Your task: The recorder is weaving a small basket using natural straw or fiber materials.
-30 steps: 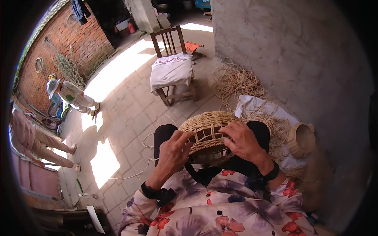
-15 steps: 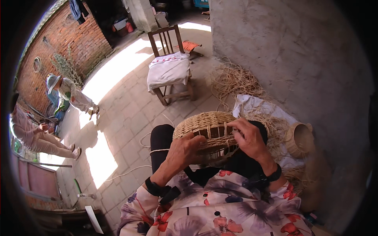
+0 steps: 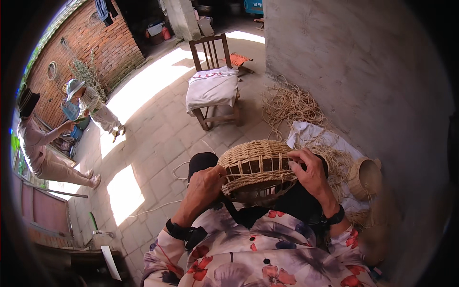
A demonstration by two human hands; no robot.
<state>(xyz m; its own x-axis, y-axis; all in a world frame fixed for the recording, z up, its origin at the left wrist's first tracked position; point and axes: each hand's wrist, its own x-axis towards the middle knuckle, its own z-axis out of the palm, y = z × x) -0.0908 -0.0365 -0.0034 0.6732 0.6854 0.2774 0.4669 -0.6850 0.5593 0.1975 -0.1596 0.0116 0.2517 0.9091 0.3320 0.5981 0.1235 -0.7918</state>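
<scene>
A round woven basket [image 3: 254,154] of pale straw-coloured cord rests tilted on my lap, over dark trousers. Its woven wall has a band of open gaps with upright strands, and a thick braided rim runs below that band. My left hand [image 3: 205,185] grips the basket's left edge, fingers curled around the rim. At the right end of the gap band, my right hand [image 3: 308,168] pinches the weave between thumb and fingers. A loose cord [image 3: 155,208] trails over the paving from near my left forearm. The basket's underside is partly hidden.
A heap of loose cord [image 3: 294,105] lies by the grey wall [image 3: 358,62]. Beside me, a smaller woven basket [image 3: 364,178] lies near a white cloth [image 3: 306,134]. A wooden chair [image 3: 213,98] with a cloth-covered seat stands ahead. Two people stand at the far left.
My left hand has moved left from the basket's middle to its left edge, exposing the gap band. My right hand has shifted slightly right. At far left, one person stands more upright.
</scene>
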